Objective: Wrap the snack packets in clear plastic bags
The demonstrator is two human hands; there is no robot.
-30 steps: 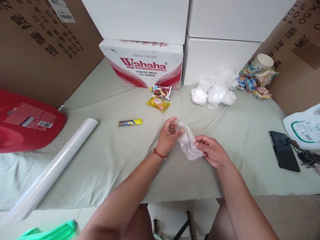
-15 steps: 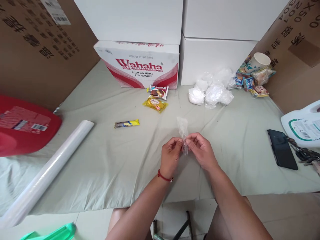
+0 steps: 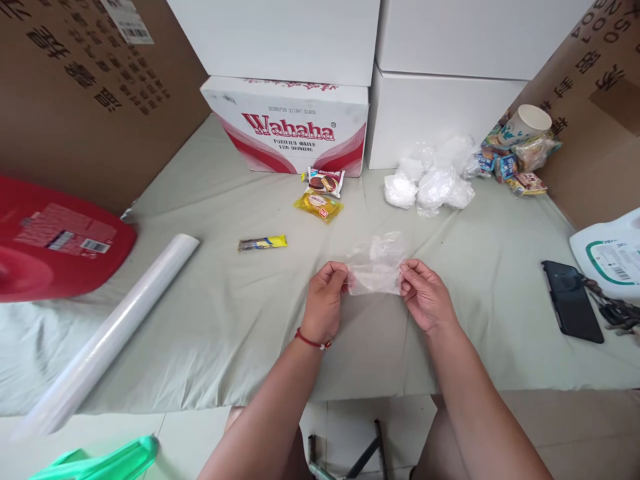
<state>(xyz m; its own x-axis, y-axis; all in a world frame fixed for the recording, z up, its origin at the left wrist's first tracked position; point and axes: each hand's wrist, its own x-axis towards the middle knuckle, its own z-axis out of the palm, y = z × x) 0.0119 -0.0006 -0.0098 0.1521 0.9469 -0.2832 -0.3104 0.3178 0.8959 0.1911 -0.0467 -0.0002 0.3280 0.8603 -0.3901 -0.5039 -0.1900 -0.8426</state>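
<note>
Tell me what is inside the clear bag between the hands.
Nothing shows inside the clear bag; the green cloth is visible through it. Its crumpled folds could hide something small.

A storeroom or packing corner. Brown cartons (image 3: 75, 93) and white boxes (image 3: 450, 40) are stacked at the far side. A cloth-covered bench (image 3: 210, 313) carries snack packets (image 3: 505, 167).

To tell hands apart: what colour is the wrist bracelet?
Red bracelet, clearest in the head view.

Bare forearms; thin red cord bracelet (image 3: 311, 343) on left wrist.
</note>
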